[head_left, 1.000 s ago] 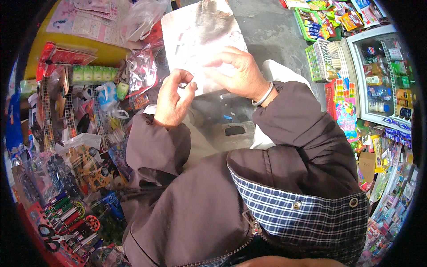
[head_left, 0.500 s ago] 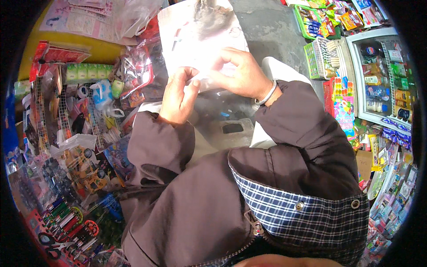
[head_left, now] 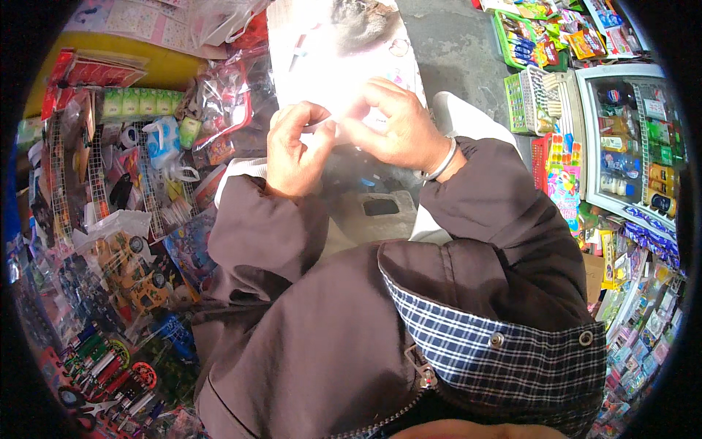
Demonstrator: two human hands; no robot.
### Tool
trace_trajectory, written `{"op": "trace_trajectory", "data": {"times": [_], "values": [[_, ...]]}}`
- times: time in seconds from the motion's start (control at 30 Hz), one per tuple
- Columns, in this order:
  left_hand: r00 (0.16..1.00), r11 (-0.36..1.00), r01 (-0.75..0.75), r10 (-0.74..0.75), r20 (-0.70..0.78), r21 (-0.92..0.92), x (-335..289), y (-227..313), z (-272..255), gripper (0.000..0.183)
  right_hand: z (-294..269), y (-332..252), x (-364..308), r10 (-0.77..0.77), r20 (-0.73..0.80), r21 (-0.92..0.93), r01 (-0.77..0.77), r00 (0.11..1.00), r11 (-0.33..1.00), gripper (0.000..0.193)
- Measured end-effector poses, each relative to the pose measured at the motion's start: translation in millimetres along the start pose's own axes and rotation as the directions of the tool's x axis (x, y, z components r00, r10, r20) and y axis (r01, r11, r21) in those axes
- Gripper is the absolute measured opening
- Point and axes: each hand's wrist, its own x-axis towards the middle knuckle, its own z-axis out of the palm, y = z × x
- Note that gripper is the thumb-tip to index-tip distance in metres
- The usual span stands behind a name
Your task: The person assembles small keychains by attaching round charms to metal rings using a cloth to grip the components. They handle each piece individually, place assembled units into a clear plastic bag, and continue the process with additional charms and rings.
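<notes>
My left hand (head_left: pixel 296 150) and my right hand (head_left: pixel 402 128) meet over the near end of a bright white board or tabletop (head_left: pixel 296 73). Thumb and fingers are pinched on both, with the fingertips almost touching. Glare washes out the spot between them, so whatever they hold is too small or too bright to name. A white bangle (head_left: pixel 443 159) circles my right wrist. Toward the far end of the white surface lies a grey, fuzzy-looking bundle (head_left: pixel 362 29), partly overexposed.
Packed goods hang on wire racks (head_left: pixel 95 168) at left, with scissors (head_left: pixel 91 406) and pens lower down. A glass-fronted drinks fridge (head_left: pixel 621 139) stands at right, beside a green basket (head_left: pixel 517 102) and snack packets (head_left: pixel 585 44). Grey floor (head_left: pixel 461 44) shows beyond.
The view has shifted slightly, so the white surface sits further right. My left fingers have curled a little more, and both hands stay pinched close together.
</notes>
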Motion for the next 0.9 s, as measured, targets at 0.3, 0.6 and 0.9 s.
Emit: {"op": "trace_trajectory", "data": {"times": [0.3, 0.6, 0.9], "values": [[0.973, 0.967, 0.053, -0.107, -0.207, -0.250, 2, 10, 11, 0.009, 6, -2, -7, -0.035, -0.005, 0.059, 0.036, 0.999, 0.998, 0.012], [0.991, 0.959, 0.097, -0.117, -0.062, -0.268, 1, 6, 6, 0.011, 16, -1, -13, 0.370, 0.048, 0.542, -0.335, 0.928, 0.770, 0.013], [0.970, 0.947, 0.128, -0.181, -0.160, -0.295, 6, -31, 1, 0.017, -11, 10, -8, 0.474, 0.005, 0.704, -0.340, 0.880, 0.623, 0.013]]}}
